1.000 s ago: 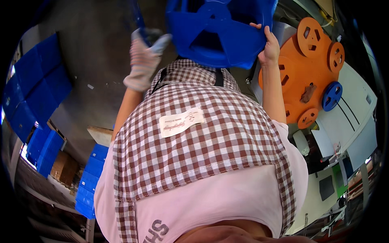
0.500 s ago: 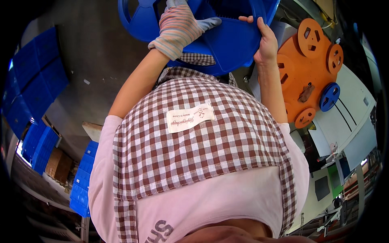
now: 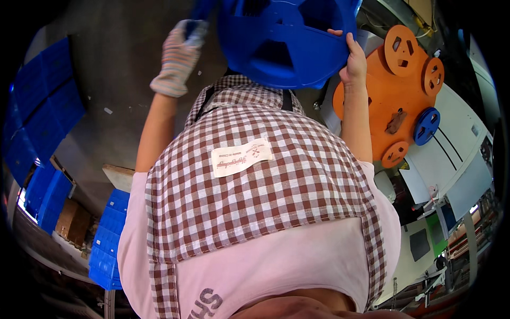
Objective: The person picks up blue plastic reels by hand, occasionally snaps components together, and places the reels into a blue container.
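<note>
A large blue plastic reel disc (image 3: 319,58) with several cut-outs is in front of me at the top. My right hand (image 3: 353,64), bare, grips its right rim, with the thumb and a fingertip showing over the edge. To the left, apart from that disc, my left hand (image 3: 179,59) wears a striped knit glove. Its fingers close on a blue plastic piece (image 3: 203,8), blurred by motion and cut off by the upper edge, so its full shape is hidden.
On my right stands a round orange table (image 3: 380,87) bearing several orange discs (image 3: 400,50) and a small blue disc (image 3: 426,126). White panels (image 3: 457,133) lie beyond it. Stacked blue plastic crates (image 3: 45,106) line the left side, near a cardboard box (image 3: 73,220).
My left hand has moved left, away from the large disc, carrying a blue piece with it. The large disc has turned to show its cut-outs; my right hand still grips its rim.
</note>
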A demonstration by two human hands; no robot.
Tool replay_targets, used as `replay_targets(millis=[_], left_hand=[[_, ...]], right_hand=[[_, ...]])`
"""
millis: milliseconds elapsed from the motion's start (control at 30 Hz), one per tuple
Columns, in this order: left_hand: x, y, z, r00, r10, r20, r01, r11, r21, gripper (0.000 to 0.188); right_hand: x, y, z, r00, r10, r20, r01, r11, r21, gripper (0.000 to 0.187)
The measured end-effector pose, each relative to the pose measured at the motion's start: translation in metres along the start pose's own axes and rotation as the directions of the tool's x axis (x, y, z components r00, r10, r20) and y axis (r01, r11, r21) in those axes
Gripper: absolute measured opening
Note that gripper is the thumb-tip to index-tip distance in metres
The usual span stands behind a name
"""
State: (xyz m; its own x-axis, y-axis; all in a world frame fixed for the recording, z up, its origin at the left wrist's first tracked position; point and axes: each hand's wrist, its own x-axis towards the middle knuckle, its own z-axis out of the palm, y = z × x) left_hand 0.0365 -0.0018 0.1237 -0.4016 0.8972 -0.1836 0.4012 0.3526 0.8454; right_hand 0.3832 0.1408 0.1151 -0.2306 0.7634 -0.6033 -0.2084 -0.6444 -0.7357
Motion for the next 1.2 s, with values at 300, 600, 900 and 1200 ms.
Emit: replay_targets(millis=[300, 600, 900, 1200], left_hand=[[-0.053, 0.007, -0.050, 0.735, -0.678, 0.020, 0.409, 0.420, -0.810, 0.064], [-0.071, 0.022, -0.059, 0.682, -0.716, -0.153, 0.408, 0.545, -0.733, 0.067], [-0.078, -0.014, -0.075, 0.726, -0.686, 0.054, 0.269, 0.210, -0.940, 0.068], [-0.053, -0.041, -0.045, 0.858, -0.413, 0.306, 0.205, -0.271, -0.941, 0.042]], right_hand=[[0.086, 0.046, -0.073, 0.967, -0.026, -0.255, 0.015, 0.999, -0.046, 0.025], [0.198, 0.128, -0.107, 0.979, -0.109, -0.174, 0.075, 0.978, -0.193, 0.022], [0.161, 0.136, -0.050, 0.948, -0.316, -0.036, 0.201, 0.683, -0.702, 0.051], [-0.055, 0.071, 0.154, 0.518, -0.187, 0.835, 0.813, 0.413, -0.412, 0.040]])
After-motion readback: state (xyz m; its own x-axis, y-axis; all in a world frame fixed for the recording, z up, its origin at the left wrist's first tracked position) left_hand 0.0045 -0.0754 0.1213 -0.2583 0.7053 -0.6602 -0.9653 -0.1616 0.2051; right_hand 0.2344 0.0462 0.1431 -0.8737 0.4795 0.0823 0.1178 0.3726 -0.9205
